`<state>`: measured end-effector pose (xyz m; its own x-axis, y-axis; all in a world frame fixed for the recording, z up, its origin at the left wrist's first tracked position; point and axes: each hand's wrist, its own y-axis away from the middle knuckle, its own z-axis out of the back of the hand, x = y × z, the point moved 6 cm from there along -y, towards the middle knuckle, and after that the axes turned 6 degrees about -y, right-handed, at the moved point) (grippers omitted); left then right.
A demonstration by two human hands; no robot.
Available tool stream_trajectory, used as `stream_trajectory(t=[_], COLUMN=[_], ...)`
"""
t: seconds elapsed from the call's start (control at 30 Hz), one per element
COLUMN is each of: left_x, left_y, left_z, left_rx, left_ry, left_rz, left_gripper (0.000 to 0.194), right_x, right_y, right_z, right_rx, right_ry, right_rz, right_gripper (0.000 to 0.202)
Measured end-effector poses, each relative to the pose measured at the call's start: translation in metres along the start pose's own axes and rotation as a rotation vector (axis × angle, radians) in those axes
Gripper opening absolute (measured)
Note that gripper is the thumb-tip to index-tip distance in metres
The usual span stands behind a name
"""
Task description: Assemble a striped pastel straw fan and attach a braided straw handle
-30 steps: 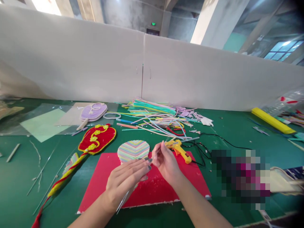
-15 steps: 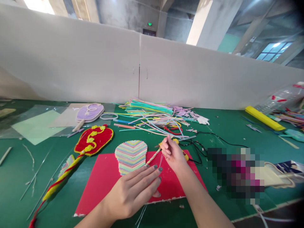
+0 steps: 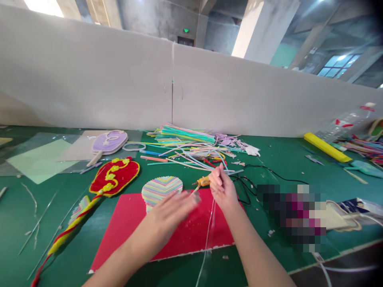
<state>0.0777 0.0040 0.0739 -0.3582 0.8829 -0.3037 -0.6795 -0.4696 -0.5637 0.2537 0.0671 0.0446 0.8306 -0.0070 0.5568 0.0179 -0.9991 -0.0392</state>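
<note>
A striped pastel fan (image 3: 161,187) made of fuzzy stems lies at the top of a red board (image 3: 185,235), and my left hand covers part of it. My left hand (image 3: 163,221) has its fingers stretched out over the fan's lower side; the fingertips are blurred by motion. To the right, my right hand (image 3: 223,185) is raised with fingers closed in a pinch on a thin clear strand (image 3: 208,231), which trails down past the board's front edge. Just behind that hand lies a yellow tool (image 3: 204,181) with a pointed tip, partly hidden.
A red-and-yellow fan (image 3: 115,179) with a tassel lies left, a purple fan (image 3: 109,141) behind it. Loose fuzzy stems (image 3: 185,135) pile up at the back near the white partition (image 3: 119,79). Black cable (image 3: 275,175), a yellow bar (image 3: 327,147) and a plastic bottle (image 3: 344,123) are at right.
My right hand has moved slightly right, and the clear strand now stretches longer below it. My left hand has shifted left, its fingers blurred. The camera view has shifted slightly.
</note>
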Motion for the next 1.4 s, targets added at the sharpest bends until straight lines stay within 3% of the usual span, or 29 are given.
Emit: stream_trajectory(t=[0.1, 0.2, 0.3, 0.47, 0.63, 0.8, 0.97, 1.2, 1.4], left_x=[0.044, 0.055, 0.044, 0.031, 0.034, 0.045, 0.053, 0.054, 0.058], left_y=[0.000, 0.003, 0.002, 0.003, 0.008, 0.009, 0.014, 0.015, 0.016], left_z=[0.006, 0.004, -0.010, -0.027, -0.027, -0.016, -0.018, -0.016, -0.016], left_rx=[-0.059, -0.112, -0.052, -0.049, -0.072, -0.228, -0.305, -0.364, -0.391], left_ry=[0.302, 0.625, 0.855, 0.991, 1.018, 0.916, 0.904, 0.903, 0.864], left_rz=[0.531, 0.793, 0.805, 0.774, 0.906, 0.902, 0.952, 0.965, 0.969], left_gripper=[0.037, 0.043, 0.046, 0.041, 0.043, 0.035, 0.052, 0.029, 0.025], right_x=[-0.002, -0.030, -0.062, -0.086, -0.091, -0.095, -0.099, -0.097, -0.096], right_y=[0.010, 0.028, 0.044, 0.051, 0.048, 0.042, 0.044, 0.043, 0.042], right_z=[-0.014, -0.032, -0.043, -0.042, -0.040, -0.036, -0.037, -0.035, -0.034], right_rx=[0.175, 0.377, 0.506, 0.500, 0.446, 0.292, 0.270, 0.271, 0.269], right_ry=[0.043, 0.157, 0.288, 0.421, 0.458, 0.489, 0.476, 0.503, 0.559], right_rz=[-0.104, -0.341, -0.503, -0.605, -0.570, -0.438, -0.432, -0.460, -0.422], right_gripper=[0.035, 0.036, 0.038, 0.041, 0.041, 0.033, 0.033, 0.033, 0.032])
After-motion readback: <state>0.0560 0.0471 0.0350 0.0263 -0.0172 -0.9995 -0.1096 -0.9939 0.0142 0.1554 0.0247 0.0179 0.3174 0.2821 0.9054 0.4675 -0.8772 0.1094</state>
